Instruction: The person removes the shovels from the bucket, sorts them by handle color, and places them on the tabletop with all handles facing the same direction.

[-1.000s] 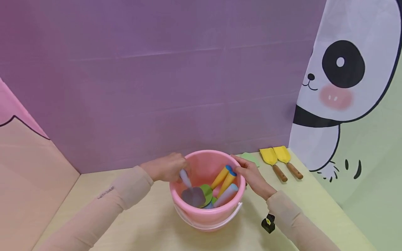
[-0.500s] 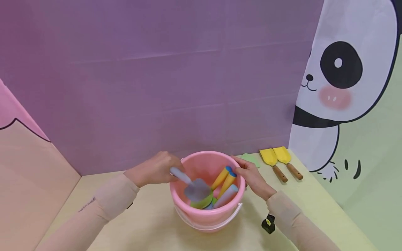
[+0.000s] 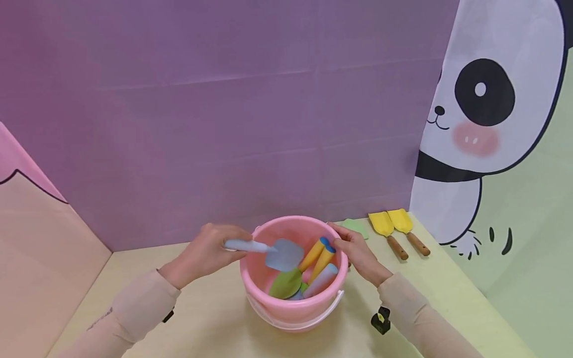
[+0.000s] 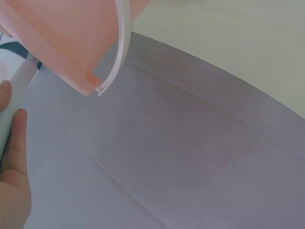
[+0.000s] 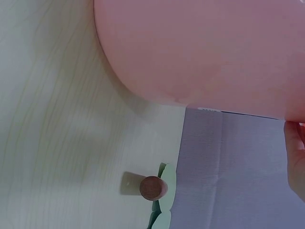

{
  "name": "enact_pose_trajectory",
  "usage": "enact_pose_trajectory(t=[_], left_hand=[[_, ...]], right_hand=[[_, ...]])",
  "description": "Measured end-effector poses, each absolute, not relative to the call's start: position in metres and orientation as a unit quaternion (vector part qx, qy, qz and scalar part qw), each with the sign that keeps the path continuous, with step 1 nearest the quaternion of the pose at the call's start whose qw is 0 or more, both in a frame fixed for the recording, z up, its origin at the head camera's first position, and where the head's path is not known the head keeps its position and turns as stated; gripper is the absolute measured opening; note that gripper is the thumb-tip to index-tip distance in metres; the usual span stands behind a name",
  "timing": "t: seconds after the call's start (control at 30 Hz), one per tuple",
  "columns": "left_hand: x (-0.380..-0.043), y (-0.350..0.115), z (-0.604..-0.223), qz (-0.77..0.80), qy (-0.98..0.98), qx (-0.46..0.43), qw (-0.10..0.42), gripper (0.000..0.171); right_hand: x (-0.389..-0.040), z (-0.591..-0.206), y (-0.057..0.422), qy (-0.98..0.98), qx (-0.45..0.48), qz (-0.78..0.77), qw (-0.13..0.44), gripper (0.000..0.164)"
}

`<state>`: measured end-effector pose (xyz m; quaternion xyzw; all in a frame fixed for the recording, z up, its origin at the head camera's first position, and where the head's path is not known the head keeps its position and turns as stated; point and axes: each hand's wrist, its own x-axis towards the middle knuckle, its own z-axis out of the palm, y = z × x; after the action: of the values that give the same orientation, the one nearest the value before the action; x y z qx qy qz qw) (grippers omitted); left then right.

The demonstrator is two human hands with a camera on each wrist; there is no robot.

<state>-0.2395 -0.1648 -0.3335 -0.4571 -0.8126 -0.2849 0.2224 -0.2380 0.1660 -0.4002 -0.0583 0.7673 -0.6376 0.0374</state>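
My left hand (image 3: 210, 251) grips the white-blue handle of a toy shovel (image 3: 284, 255), its blue-grey blade held over the mouth of the pink bucket (image 3: 293, 320). In the left wrist view, fingers hold that handle beside the bucket rim (image 4: 52, 59). My right hand (image 3: 358, 252) holds the bucket's right rim, thumb on top. Inside the bucket lie a green blade (image 3: 285, 284), two yellow handles (image 3: 320, 261) with blue ends, and a pale lavender handle (image 3: 321, 281). Other contents below are partly hidden.
Two yellow shovels (image 3: 382, 223) with wooden handles lie on the table (image 3: 443, 278) at the back right. A pale green tool (image 3: 355, 227) sits behind the bucket; a wooden handle end (image 5: 153, 188) shows there. Purple backdrop (image 3: 224, 124) stands close behind.
My left hand has moved left, drawing the shovel up from among the bucket's contents and turning it nearly level. The right hand stays on the rim.
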Motion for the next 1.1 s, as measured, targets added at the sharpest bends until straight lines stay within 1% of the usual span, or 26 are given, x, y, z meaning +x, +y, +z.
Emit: enact_pose_trajectory(t=[0.07, 0.2, 0.4, 0.6, 0.83, 1.1], left_hand=[[-0.238, -0.167, -0.337, -0.305, -0.8, -0.454, 0.246, 0.028], [-0.234, -0.171, -0.343, -0.348, -0.782, -0.436, 0.276, 0.032], [-0.228, -0.179, -0.348, -0.369, -0.789, -0.383, 0.309, 0.035], [-0.227, -0.19, -0.345, -0.374, -0.788, -0.356, 0.334, 0.036], [-0.223, -0.204, -0.344, -0.414, -0.798, -0.267, 0.347, 0.035], [-0.222, -0.217, -0.348, -0.482, -0.801, -0.139, 0.326, 0.034]], right_hand=[[-0.238, -0.4, 0.167, 0.768, -0.058, -0.637, 0.036, 0.054], [-0.24, -0.401, 0.168, 0.768, -0.05, -0.637, 0.036, 0.053], [-0.24, -0.401, 0.168, 0.767, -0.047, -0.639, 0.036, 0.052], [-0.239, -0.401, 0.168, 0.763, -0.045, -0.644, 0.035, 0.052], [-0.239, -0.401, 0.166, 0.764, -0.038, -0.644, 0.035, 0.051], [-0.238, -0.401, 0.167, 0.767, -0.046, -0.638, 0.04, 0.051]])
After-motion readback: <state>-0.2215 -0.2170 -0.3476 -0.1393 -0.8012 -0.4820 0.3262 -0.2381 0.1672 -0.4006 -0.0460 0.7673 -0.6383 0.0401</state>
